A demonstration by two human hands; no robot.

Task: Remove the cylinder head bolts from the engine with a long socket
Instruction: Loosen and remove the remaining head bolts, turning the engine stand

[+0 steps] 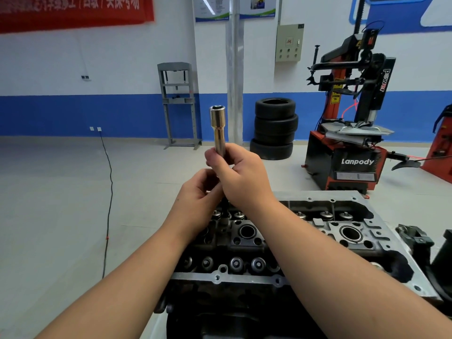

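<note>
A long metal socket (218, 129) stands upright above the engine, its open end pointing up. My right hand (241, 176) grips its lower part with curled fingers. Just below and to the left, my left hand (199, 192) curls round something beneath the socket that the fingers hide. The cylinder head (264, 238) lies under both hands, dark, with valve springs, round bores and a grey flange along its near edge. No bolt is plainly visible in either hand.
A stack of tyres (275, 128) stands behind the engine. A red and black tyre changer (352, 133) is at the right, a grey shop press (178, 104) by the blue and white wall. A black cable (108, 192) runs across the floor at the left.
</note>
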